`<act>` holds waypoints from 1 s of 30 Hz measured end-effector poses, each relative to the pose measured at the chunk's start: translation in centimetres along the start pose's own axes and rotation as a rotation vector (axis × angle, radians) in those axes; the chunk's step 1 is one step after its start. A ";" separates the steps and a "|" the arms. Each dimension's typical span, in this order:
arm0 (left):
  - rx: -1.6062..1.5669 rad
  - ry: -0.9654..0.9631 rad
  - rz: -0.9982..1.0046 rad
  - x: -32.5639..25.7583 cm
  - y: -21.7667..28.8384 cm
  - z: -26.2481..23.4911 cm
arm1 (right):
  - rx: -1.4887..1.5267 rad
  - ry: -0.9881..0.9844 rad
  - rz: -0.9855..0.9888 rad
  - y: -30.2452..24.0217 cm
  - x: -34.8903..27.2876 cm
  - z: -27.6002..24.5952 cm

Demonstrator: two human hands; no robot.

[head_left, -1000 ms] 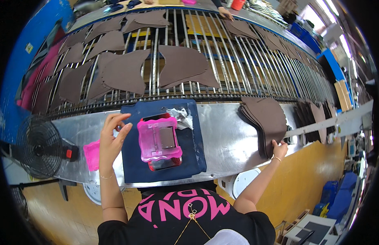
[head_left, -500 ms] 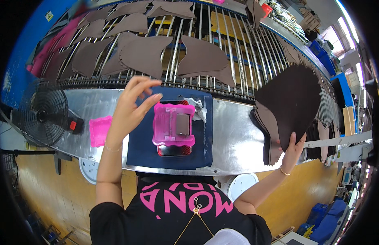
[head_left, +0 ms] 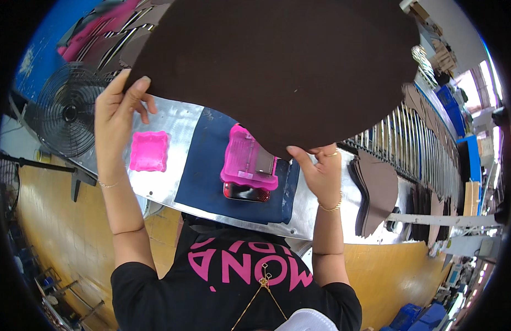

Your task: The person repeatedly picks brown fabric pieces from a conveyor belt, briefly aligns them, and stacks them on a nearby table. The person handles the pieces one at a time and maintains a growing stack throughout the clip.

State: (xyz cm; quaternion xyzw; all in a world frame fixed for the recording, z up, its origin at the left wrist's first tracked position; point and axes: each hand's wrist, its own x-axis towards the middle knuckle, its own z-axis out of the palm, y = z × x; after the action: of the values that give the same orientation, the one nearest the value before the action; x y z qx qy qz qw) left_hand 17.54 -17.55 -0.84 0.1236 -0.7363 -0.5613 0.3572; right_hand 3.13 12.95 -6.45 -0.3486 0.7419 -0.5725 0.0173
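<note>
My left hand (head_left: 116,110) pinches the left corner of a large dark-brown cut sheet piece (head_left: 277,66), with its thumb in front and other fingers partly hidden. My right hand (head_left: 320,174) grips the same piece at its lower edge, thumb on the near face. The piece is held up over the bench and covers much of the rollers behind. Below it, a pink scalloped tray (head_left: 239,160) with a grey block sits on a red-and-black object (head_left: 245,193) on a dark blue cloth (head_left: 203,190). Part of the tray is hidden by the piece.
A smaller pink tray (head_left: 149,151) lies on the metal bench left of the cloth, near a black fan (head_left: 68,113). To the right is a stack of brown cut pieces (head_left: 379,193). A roller conveyor (head_left: 429,149) runs behind the bench, and a white bar (head_left: 443,220) juts in at right.
The dark-brown piece has moved from the stack at right to in front of me, lifted off it. My left hand has moved left and taken its edge; the right hand has moved left with it.
</note>
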 end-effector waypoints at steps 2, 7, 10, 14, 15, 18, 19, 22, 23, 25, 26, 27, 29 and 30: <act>0.086 0.060 0.044 -0.4 0.6 -1.3 | -0.135 -0.065 -0.105 -0.4 0.6 1.1; 0.168 0.025 -0.004 -1.4 -0.2 -3.1 | -0.287 -0.033 -0.284 0.8 0.5 2.3; 0.224 -0.054 -0.051 -2.2 -1.3 -2.4 | -0.325 -0.041 -0.350 0.6 0.1 1.3; 0.187 -0.221 -0.139 -3.1 -2.6 1.1 | -0.440 -0.016 -0.347 2.8 -2.4 -1.8; 0.220 -0.288 -0.102 -3.1 -3.4 2.2 | -0.475 -0.008 -0.307 3.7 -3.3 -2.8; 0.285 -0.439 -0.037 -3.1 -4.0 5.4 | -0.461 0.031 -0.011 6.8 -7.3 -5.2; 0.349 -0.459 0.068 -3.0 -3.8 6.4 | -0.441 0.064 0.040 7.0 -8.4 -5.7; 0.451 -0.507 0.310 -2.9 -3.3 9.1 | -0.397 0.178 0.159 8.4 -11.5 -8.0; 0.469 -0.523 0.380 -2.8 -3.2 9.9 | -0.384 0.222 0.193 8.3 -12.2 -8.7; 0.425 -0.604 0.397 -2.6 -2.6 11.4 | -0.299 0.284 0.224 7.8 -13.6 -10.6; 0.399 -0.643 0.407 -2.5 -2.4 12.0 | -0.286 0.313 0.231 7.5 -14.1 -11.6; 0.438 -0.696 0.446 -2.5 -2.7 12.5 | -0.294 0.340 0.257 6.8 -14.6 -12.5; 0.472 -0.735 0.531 -2.4 -2.2 13.9 | -0.331 0.424 0.236 5.3 -14.8 -13.7; 0.491 -0.752 0.571 -2.5 -1.9 14.6 | -0.317 0.428 0.250 4.7 -15.1 -14.3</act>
State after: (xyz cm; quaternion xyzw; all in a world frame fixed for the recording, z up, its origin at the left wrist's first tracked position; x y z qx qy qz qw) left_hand 9.20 -5.98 -5.20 -0.2114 -0.9275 -0.2585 0.1677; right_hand 6.08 33.53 -11.19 -0.1242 0.8460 -0.5036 -0.1239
